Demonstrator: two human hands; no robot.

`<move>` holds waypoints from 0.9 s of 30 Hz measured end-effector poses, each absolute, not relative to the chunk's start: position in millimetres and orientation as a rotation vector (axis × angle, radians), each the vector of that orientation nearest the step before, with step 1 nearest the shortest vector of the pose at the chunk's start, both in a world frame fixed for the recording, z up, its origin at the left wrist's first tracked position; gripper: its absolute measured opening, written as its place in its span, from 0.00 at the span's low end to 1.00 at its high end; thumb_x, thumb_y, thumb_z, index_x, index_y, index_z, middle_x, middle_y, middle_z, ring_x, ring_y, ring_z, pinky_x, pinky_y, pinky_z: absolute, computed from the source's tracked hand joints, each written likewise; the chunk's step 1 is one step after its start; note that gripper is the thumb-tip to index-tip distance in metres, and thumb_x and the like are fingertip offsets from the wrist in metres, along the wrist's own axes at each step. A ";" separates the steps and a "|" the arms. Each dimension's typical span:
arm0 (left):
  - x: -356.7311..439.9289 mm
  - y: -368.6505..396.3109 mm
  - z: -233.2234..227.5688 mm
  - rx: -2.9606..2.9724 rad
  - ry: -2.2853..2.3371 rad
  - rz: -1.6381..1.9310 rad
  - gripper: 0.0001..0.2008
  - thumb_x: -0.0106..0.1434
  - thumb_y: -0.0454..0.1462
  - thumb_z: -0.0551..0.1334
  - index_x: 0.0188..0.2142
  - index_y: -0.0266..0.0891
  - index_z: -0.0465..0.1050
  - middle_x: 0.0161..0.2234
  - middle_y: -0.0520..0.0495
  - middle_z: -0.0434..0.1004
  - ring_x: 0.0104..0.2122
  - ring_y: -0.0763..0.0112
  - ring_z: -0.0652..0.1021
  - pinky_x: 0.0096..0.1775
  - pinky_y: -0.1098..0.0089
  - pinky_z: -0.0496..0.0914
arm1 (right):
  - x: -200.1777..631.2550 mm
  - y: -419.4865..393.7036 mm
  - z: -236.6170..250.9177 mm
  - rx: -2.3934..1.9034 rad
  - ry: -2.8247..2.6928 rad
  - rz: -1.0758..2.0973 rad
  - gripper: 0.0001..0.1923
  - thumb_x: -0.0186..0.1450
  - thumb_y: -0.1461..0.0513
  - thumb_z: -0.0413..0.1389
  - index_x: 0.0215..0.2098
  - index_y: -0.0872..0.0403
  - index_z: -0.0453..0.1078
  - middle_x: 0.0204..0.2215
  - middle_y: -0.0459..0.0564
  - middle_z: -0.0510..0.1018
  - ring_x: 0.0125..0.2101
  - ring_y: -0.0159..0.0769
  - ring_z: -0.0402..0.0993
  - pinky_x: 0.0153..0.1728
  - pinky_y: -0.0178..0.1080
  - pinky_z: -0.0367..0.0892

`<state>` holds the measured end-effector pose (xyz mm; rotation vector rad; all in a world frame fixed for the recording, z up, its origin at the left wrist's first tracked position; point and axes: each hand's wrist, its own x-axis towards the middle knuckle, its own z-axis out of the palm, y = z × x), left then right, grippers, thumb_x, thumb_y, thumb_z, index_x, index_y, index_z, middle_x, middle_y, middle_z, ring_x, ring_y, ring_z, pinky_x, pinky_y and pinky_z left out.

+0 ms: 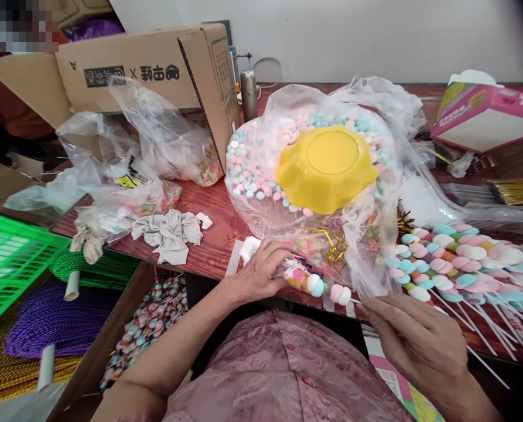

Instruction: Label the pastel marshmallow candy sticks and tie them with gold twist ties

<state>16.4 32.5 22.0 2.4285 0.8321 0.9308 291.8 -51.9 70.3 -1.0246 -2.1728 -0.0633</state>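
Low at the table's front edge, a marshmallow skewer (315, 285) lies level between my two hands, its pink, white, blue and orange pieces threaded on a thin white stick. My right hand (419, 334) pinches the bare stick at its right end. At the left end, my left hand (259, 274) closes its fingers around the tip, beside a small colourful printed wrapper; the exact grip is partly hidden. Just behind lie gold tinsel ties (337, 249) on a clear bag. Many finished-looking marshmallow skewers (458, 258) are heaped to the right of my right hand.
A yellow scalloped bowl (331, 167) sits upside down on a clear bag of pastel marshmallows (256, 170). A cardboard box (147, 70) and a grey cloth (168, 234) stand left. A green basket (15, 264) and purple cords (63, 316) are below. A pink carton (489, 114) is right.
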 end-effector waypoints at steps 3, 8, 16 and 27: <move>18.1 33.7 25.5 2.495 0.795 0.746 0.13 0.62 0.32 0.58 0.47 0.36 0.69 0.44 0.40 0.77 0.44 0.62 0.75 0.46 0.63 0.69 | 289.2 -50.4 70.6 -0.989 -2.186 -0.055 0.10 0.64 0.72 0.57 0.41 0.56 0.73 0.29 0.48 0.79 0.28 0.32 0.75 0.32 0.36 0.68; 21.4 28.9 29.4 2.507 1.024 0.435 0.03 0.59 0.33 0.59 0.33 0.37 0.70 0.28 0.48 0.76 0.28 0.68 0.74 0.30 0.69 0.63 | 286.0 -51.1 69.1 -0.950 -2.284 -0.251 0.13 0.63 0.74 0.57 0.43 0.56 0.73 0.31 0.50 0.80 0.29 0.34 0.73 0.31 0.39 0.65; 25.9 19.6 38.3 2.514 1.183 0.302 0.05 0.60 0.38 0.63 0.34 0.37 0.71 0.32 0.46 0.79 0.31 0.64 0.76 0.31 0.68 0.61 | 276.1 -43.7 80.9 -0.917 -2.362 -0.417 0.09 0.66 0.71 0.54 0.43 0.57 0.72 0.29 0.49 0.80 0.28 0.35 0.69 0.30 0.40 0.58; 19.8 14.3 38.6 2.483 1.161 0.486 0.06 0.63 0.39 0.61 0.36 0.38 0.70 0.33 0.48 0.78 0.32 0.67 0.77 0.33 0.69 0.64 | 287.6 -28.2 85.6 -0.913 -2.408 -0.464 0.11 0.66 0.72 0.52 0.42 0.55 0.71 0.28 0.46 0.79 0.27 0.33 0.69 0.29 0.40 0.57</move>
